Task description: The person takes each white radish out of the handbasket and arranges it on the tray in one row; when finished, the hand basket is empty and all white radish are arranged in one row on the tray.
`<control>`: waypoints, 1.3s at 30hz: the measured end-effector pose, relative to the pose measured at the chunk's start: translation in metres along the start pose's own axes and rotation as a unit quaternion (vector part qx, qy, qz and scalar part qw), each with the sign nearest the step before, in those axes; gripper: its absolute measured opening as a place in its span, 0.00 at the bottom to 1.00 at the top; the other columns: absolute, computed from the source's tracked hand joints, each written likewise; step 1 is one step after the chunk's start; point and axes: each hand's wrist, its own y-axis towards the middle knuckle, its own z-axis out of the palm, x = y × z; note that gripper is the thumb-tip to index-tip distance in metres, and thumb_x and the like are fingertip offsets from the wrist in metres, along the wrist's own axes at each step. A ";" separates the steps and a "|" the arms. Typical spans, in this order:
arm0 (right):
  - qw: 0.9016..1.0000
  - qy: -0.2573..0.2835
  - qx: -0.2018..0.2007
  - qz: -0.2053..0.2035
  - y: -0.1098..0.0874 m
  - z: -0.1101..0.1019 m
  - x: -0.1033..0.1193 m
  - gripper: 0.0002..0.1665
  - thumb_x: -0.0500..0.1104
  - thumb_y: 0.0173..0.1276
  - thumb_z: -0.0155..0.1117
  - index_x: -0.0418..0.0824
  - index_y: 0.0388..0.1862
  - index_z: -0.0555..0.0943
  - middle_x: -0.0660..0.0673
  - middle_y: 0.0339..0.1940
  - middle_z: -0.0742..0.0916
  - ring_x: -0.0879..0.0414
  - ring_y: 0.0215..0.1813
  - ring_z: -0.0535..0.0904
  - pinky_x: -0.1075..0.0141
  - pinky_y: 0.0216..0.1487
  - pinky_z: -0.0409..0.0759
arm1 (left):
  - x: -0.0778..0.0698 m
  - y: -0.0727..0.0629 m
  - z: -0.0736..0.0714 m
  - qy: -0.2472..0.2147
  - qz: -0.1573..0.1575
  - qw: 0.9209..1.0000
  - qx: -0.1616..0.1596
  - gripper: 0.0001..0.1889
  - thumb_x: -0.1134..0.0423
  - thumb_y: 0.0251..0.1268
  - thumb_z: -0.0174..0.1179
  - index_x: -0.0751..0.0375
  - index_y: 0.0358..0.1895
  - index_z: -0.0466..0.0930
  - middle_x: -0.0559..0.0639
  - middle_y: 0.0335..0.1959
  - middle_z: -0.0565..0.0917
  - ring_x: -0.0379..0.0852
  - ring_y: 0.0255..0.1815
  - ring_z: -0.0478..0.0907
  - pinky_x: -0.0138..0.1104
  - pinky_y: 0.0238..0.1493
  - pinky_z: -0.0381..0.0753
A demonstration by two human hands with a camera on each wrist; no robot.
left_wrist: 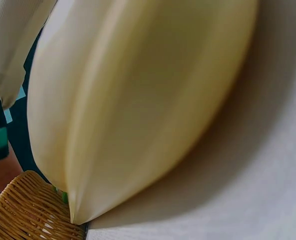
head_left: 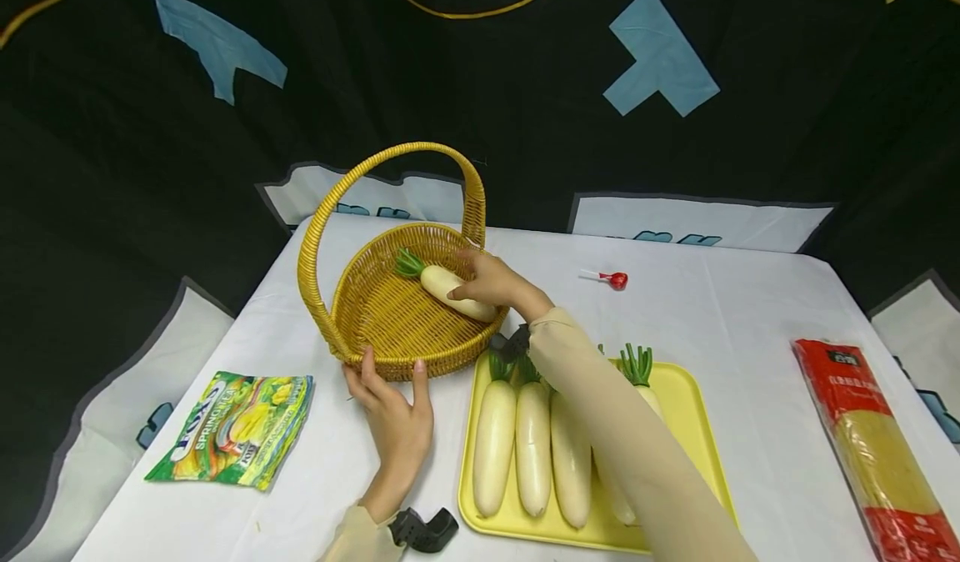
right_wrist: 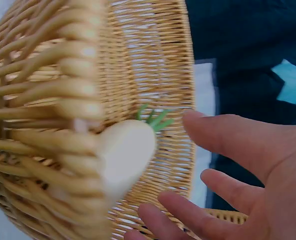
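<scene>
A white radish (head_left: 450, 289) with short green stems lies inside the round wicker basket (head_left: 390, 320), which has a tall arched handle. My right hand (head_left: 491, 281) reaches over the basket's right rim, thumb and fingers spread above the radish. In the right wrist view, a gap shows between those fingers (right_wrist: 227, 135) and the radish (right_wrist: 130, 155). At the basket's near side, my left hand (head_left: 397, 416) rests its spread fingertips against the rim. Several more radishes (head_left: 494, 454) lie side by side on a yellow tray (head_left: 701, 429), partly hidden by my right sleeve.
Left of the basket lies a green and yellow packet (head_left: 232, 429). A red lollipop (head_left: 617, 280) is on the white table (head_left: 720, 312) behind the tray. Along the right edge stretches a long red and yellow packet (head_left: 873, 445). A black cloth (head_left: 525, 112) hangs behind the table.
</scene>
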 end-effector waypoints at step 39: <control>0.994 -0.102 -0.003 0.043 0.020 0.029 -0.009 0.41 0.41 0.53 0.69 0.42 0.66 0.64 0.41 0.65 0.72 0.48 0.64 0.67 0.59 0.62 0.67 | 0.001 -0.001 0.000 0.000 0.014 1.000 -0.005 0.36 0.51 0.64 0.52 0.54 0.69 0.44 0.71 0.69 0.35 0.70 0.69 0.42 0.60 0.62 0.52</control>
